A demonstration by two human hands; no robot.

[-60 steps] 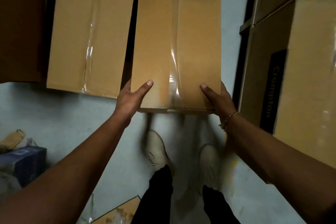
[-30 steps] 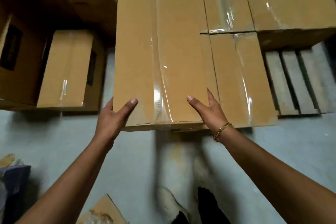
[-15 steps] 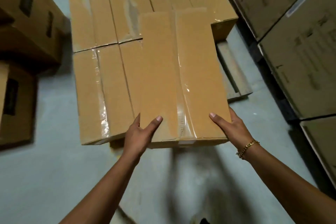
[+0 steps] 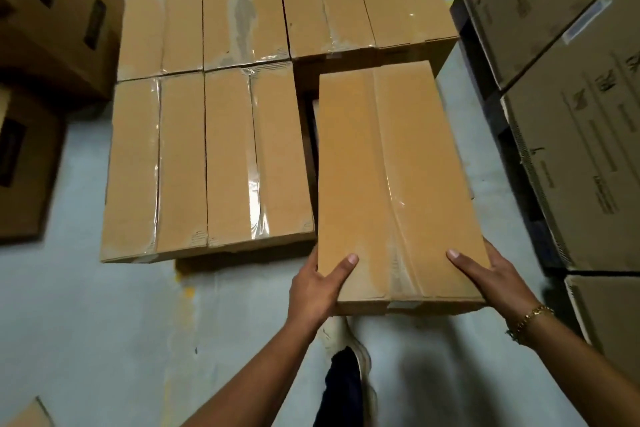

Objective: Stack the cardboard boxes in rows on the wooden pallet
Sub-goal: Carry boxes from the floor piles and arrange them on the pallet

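I carry a long taped cardboard box (image 4: pixel 391 184) by its near end. My left hand (image 4: pixel 317 288) grips its near-left corner with the thumb on top. My right hand (image 4: pixel 495 277) grips the near-right corner the same way. The box hangs over the front right part of the stack, beside two boxes (image 4: pixel 207 163) of the front row. A back row of boxes (image 4: pixel 287 7) lies behind them. The wooden pallet (image 4: pixel 242 258) is almost fully hidden; only a dark strip shows under the front row.
Tall stacks of printed cartons (image 4: pixel 571 114) stand close on the right. Brown boxes (image 4: pixel 45 28) sit on the left. The pale floor (image 4: pixel 104 322) lies in front, with my shoe (image 4: pixel 341 333) below the carried box. A cardboard corner (image 4: pixel 27 414) shows bottom left.
I turned from the floor boxes to the pallet stack. The carried box has moved right and lower, from over the front row to the open spot at its right end.
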